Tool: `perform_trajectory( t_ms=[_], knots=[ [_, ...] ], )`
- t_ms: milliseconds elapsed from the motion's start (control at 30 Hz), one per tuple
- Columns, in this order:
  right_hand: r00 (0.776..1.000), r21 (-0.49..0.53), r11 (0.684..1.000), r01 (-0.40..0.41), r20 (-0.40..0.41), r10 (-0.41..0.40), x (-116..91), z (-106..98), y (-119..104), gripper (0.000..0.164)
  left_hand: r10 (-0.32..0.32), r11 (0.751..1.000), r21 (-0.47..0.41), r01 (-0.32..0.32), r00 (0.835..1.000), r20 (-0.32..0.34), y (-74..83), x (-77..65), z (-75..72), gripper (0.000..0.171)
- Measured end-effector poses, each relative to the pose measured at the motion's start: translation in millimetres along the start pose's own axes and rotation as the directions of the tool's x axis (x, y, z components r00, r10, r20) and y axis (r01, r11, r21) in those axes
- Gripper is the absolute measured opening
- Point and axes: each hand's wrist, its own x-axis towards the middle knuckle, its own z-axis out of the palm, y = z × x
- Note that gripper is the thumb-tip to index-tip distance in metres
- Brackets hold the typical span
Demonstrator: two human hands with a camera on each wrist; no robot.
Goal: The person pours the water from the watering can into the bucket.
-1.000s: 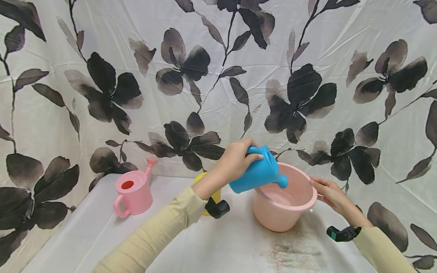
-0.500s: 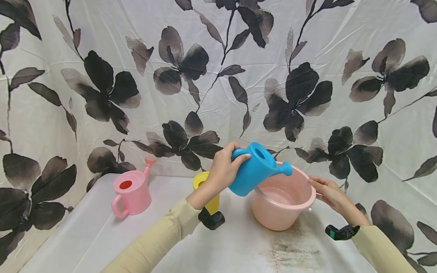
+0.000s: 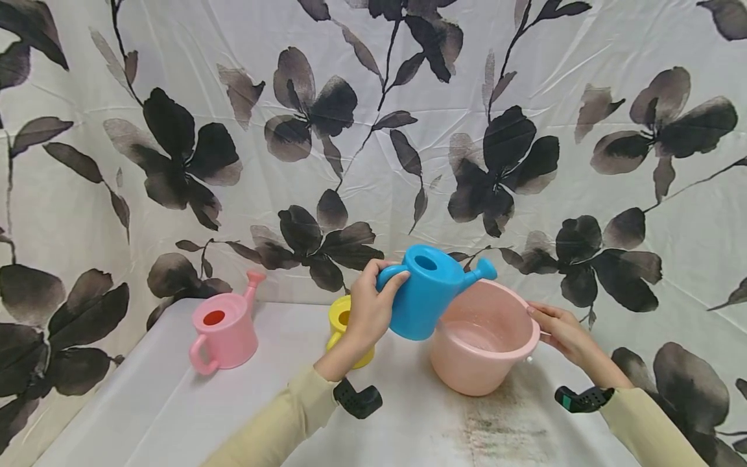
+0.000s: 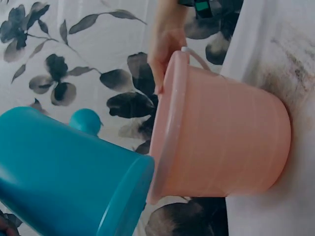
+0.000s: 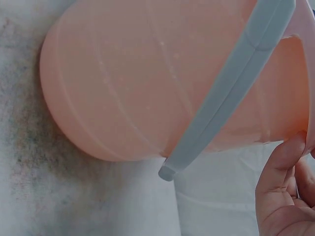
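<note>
My left hand (image 3: 371, 305) grips the handle of a blue watering can (image 3: 423, 301), held in the air just left of the pink bucket (image 3: 467, 366). The can leans slightly and its sprinkler head (image 3: 486, 268) sits above the bucket's far left rim. No water shows leaving the spout. My right hand (image 3: 565, 332) pinches the bucket's right rim, and in the right wrist view the thumb (image 5: 283, 157) presses on it. A grey carrying handle (image 5: 221, 93) hangs across the bucket's side. The bucket stands tilted or upright on the table; I cannot tell exactly.
A yellow watering can (image 3: 340, 321) stands behind my left forearm, partly hidden. Further left is a pink watering can (image 3: 227, 334). Dark stains (image 3: 504, 431) mark the white table (image 3: 146, 402) in front of the bucket. A flower-print cloth (image 3: 373, 162) hangs behind.
My left hand has moved left and lower, turning the blue watering can back from a steep pouring tilt toward upright. Its spout has risen out of the bucket. My right hand stays at the rim.
</note>
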Motion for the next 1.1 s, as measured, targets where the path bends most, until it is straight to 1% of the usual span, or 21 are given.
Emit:
perform_trajectory(
  t_ms=[167, 233, 500, 600, 933, 1100],
  knots=[
    [1.0, 0.024, 1.0, 0.0, 0.002, 0.0, -4, 1, 1, 0.07, -0.005, 0.998, -0.063, 0.003, 0.999, -0.031, -6.1, -11.5, -1.0, 0.026],
    [1.0, 0.027, 1.0, -0.003, 0.001, 0.003, -7, 2, 0, 0.071, -0.018, 0.996, -0.084, 0.015, 0.999, -0.038, -6.9, -15.9, -2.0, 0.026],
    [1.0, 0.041, 0.999, -0.01, -0.008, 0.01, -19, 9, -3, 0.069, -0.031, 0.994, -0.11, 0.024, 0.998, -0.063, -10.9, -28.8, -5.9, 0.027],
    [1.0, 0.048, 0.999, -0.011, -0.015, 0.011, -23, 11, -4, 0.069, -0.029, 0.992, -0.124, 0.02, 0.997, -0.075, -12.1, -31.5, -7.3, 0.028],
    [0.999, 0.027, 0.999, -0.017, -0.04, 0.019, -23, 12, -4, 0.07, -0.016, 0.991, -0.136, 0.002, 0.995, -0.102, -15.0, -35.2, -0.6, 0.027],
    [0.999, 0.031, 0.999, -0.02, -0.031, 0.021, -23, 12, -4, 0.07, -0.032, 0.991, -0.135, 0.015, 0.991, -0.128, -13.6, -36.4, -2.0, 0.028]
  ],
)
